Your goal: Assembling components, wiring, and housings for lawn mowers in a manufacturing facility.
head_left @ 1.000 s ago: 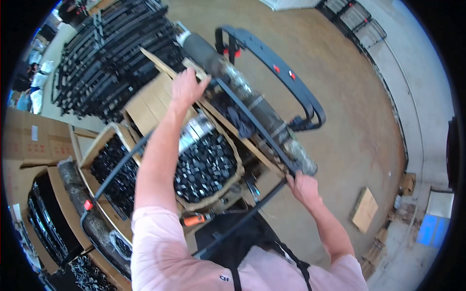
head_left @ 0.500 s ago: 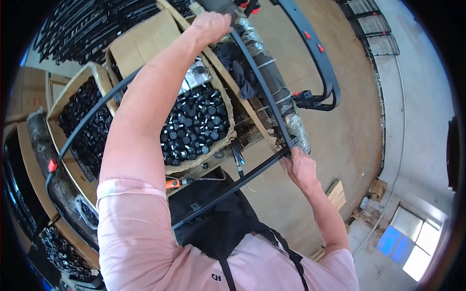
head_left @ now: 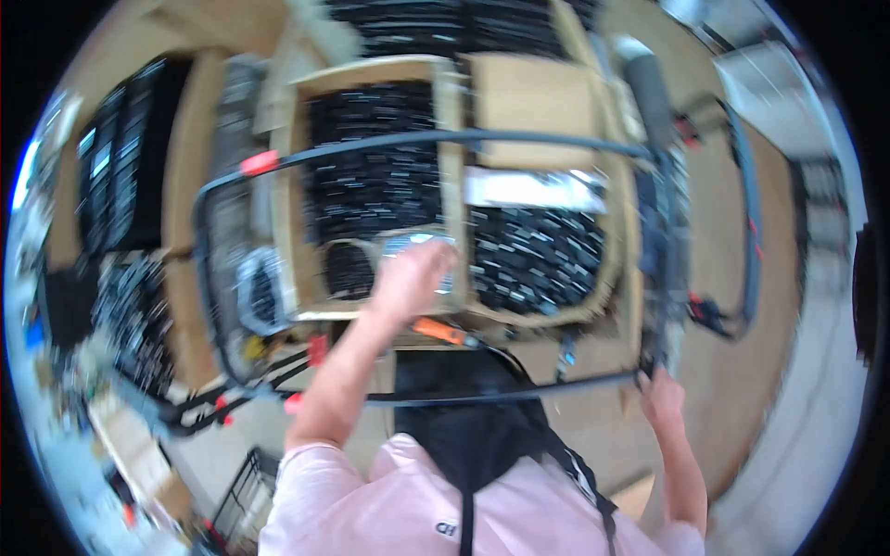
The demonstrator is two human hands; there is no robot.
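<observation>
A large dark metal tube frame (head_left: 389, 141) with rounded left corners and red caps spans the view in front of me. My right hand (head_left: 663, 400) is closed round its near right corner. Reaching inside the frame's outline, my left hand (head_left: 419, 276) is off the tube and blurred by motion. It is over the near edge of the parts boxes, by a small container (head_left: 350, 269) of dark parts. Its fingers are too smeared to read. An orange hand tool (head_left: 439, 330) lies just nearer to me than that hand.
Cardboard boxes hold black parts (head_left: 371, 167) and black knobs with silver studs (head_left: 538, 259). A wrapped roller (head_left: 656, 232) runs along the right side. Another dark frame (head_left: 749, 213) stands beyond it. More dark frames (head_left: 417, 23) are stacked at the back.
My left hand has let go of the frame's far corner and moved back toward the boxes' near edge. My right hand keeps its hold. The view has swung left.
</observation>
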